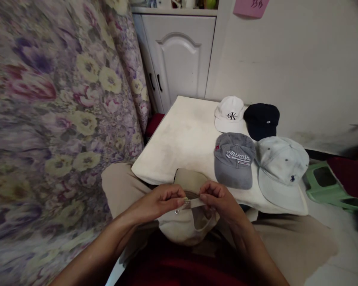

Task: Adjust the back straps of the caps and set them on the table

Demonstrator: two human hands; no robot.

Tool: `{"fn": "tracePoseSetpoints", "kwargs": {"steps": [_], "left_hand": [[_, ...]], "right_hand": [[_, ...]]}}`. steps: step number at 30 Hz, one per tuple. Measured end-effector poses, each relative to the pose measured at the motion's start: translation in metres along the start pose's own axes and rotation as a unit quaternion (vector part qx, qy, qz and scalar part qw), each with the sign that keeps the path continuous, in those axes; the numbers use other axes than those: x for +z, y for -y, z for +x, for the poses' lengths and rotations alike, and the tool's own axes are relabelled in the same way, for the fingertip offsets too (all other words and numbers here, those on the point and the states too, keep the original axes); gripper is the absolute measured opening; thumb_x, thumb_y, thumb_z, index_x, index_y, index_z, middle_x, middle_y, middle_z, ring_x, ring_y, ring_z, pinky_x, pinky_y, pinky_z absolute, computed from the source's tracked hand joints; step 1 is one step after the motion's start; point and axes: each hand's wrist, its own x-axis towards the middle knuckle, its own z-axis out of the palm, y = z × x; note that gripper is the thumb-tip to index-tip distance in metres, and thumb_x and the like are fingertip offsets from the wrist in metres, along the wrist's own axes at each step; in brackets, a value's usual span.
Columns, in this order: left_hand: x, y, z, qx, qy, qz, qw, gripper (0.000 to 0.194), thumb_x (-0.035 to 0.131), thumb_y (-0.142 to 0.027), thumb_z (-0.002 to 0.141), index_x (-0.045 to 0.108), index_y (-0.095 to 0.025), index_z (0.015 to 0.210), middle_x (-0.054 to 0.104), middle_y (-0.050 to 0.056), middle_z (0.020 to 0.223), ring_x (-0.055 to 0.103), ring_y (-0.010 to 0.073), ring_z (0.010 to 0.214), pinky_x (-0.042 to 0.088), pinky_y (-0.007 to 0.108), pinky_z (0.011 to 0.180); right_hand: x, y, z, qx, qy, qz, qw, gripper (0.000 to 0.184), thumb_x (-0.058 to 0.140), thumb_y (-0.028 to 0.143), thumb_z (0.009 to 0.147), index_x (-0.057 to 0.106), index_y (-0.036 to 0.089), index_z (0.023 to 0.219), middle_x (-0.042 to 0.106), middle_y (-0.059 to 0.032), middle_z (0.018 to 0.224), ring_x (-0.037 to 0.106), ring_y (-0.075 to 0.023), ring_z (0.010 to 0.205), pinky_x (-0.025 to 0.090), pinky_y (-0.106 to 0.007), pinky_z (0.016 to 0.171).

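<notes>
A beige baseball cap (179,228) rests in my lap, its back opening towards me and its brim pointing at the table. Across that opening runs the cap's pale adjustment strap (196,203). My left hand (164,200) pinches the strap's left end, close to a small metal eyelet. Thumb and fingers of my right hand (219,196) are closed on the strap's right end. The strap spans the short gap between the two hands.
On the cream-covered table (179,135) lie a white cap (230,113), a navy cap (261,119), a grey cap (234,159) and a pale blue cap (282,171). A floral curtain (62,119) hangs at left. A green stool (325,182) stands at right.
</notes>
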Motion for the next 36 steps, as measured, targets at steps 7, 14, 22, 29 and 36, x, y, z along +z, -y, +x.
{"fn": "tracePoseSetpoints", "kwargs": {"steps": [7, 14, 22, 29, 36], "left_hand": [[0.000, 0.010, 0.002, 0.006, 0.011, 0.066, 0.998, 0.039, 0.055, -0.050, 0.092, 0.058, -0.015, 0.075, 0.038, -0.005, 0.063, 0.030, 0.0097, 0.057, 0.021, 0.024, 0.053], [-0.019, 0.000, -0.007, 0.033, 0.000, 0.029, 0.999, 0.035, 0.054, -0.050, 0.091, 0.057, -0.017, 0.079, 0.039, -0.005, 0.065, 0.031, 0.0109, 0.060, 0.023, 0.023, 0.053], [-0.043, -0.010, -0.003, 0.067, 0.016, 0.009, 0.998, 0.037, 0.058, -0.053, 0.088, 0.059, -0.016, 0.082, 0.045, -0.003, 0.070, 0.036, 0.0112, 0.062, 0.026, 0.023, 0.055], [-0.055, -0.028, 0.000, 0.072, 0.013, -0.007, 0.997, 0.035, 0.063, -0.050, 0.085, 0.062, -0.015, 0.084, 0.047, -0.004, 0.067, 0.037, 0.0104, 0.061, 0.027, 0.022, 0.054], [-0.028, -0.044, 0.019, 0.057, 0.088, -0.006, 0.994, 0.029, 0.070, -0.041, 0.084, 0.060, -0.015, 0.094, 0.046, -0.008, 0.058, 0.035, 0.0076, 0.053, 0.023, 0.019, 0.050]], "right_hand": [[0.016, 0.009, 0.006, -0.028, -0.022, -0.014, 0.999, 0.028, 0.081, 0.039, 0.069, 0.065, 0.018, 0.079, 0.058, 0.0043, 0.062, 0.049, -0.0082, 0.049, 0.039, -0.020, 0.048], [0.007, 0.019, 0.011, -0.026, 0.067, -0.028, 0.997, 0.031, 0.080, 0.038, 0.074, 0.067, 0.017, 0.092, 0.066, 0.0009, 0.075, 0.059, -0.0110, 0.062, 0.045, -0.022, 0.058], [-0.007, 0.033, 0.006, 0.021, 0.101, 0.031, 0.994, 0.038, 0.087, 0.039, 0.067, 0.065, 0.016, 0.088, 0.063, 0.0033, 0.072, 0.052, -0.0070, 0.055, 0.038, -0.018, 0.052], [-0.011, 0.039, 0.020, -0.061, 0.044, 0.093, 0.993, 0.034, 0.080, 0.043, 0.077, 0.066, 0.017, 0.095, 0.066, 0.0015, 0.073, 0.054, -0.0066, 0.052, 0.040, -0.016, 0.048], [-0.009, 0.042, -0.004, -0.095, 0.117, 0.014, 0.988, 0.047, 0.086, 0.028, 0.071, 0.063, 0.020, 0.111, 0.069, 0.0003, 0.080, 0.064, -0.0102, 0.058, 0.049, -0.018, 0.051]]}}
